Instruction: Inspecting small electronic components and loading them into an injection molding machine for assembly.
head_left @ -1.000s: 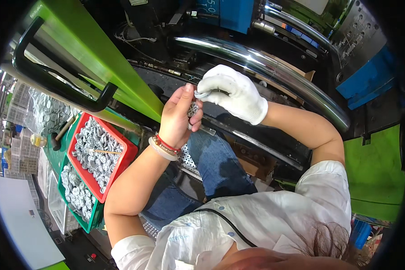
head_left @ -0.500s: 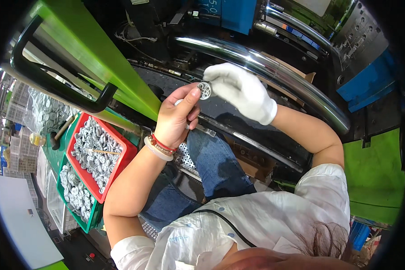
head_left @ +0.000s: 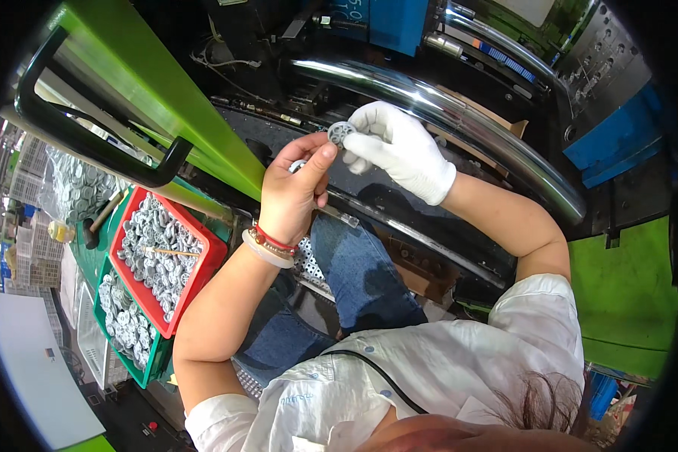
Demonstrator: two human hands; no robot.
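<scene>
A small round grey metal disc with several holes (head_left: pixel 341 134) is held up between both hands, above my lap and in front of the machine. My left hand (head_left: pixel 300 175), bare and with bracelets at the wrist, pinches its left edge between thumb and forefinger. Another pale, shiny round piece (head_left: pixel 297 165) shows partly in the curl of the left fingers; most of it is hidden. On the disc's right side, the thumb and fingers of my right hand (head_left: pixel 401 151), in a white glove, close on the edge.
At left, a red tray (head_left: pixel 217 260) full of grey discs overlaps a green tray (head_left: pixel 162 354) with more discs. A green machine door with a black handle (head_left: pixel 34 98) stands beside my left arm. Thick chrome bars (head_left: pixel 399 87) cross beyond my hands. A hammer (head_left: pixel 92 235) lies behind the trays.
My right hand has closed its thumb and fingers on the disc; before, it was more open beside it. The disc has risen slightly and turned, and the left hand has shifted a little.
</scene>
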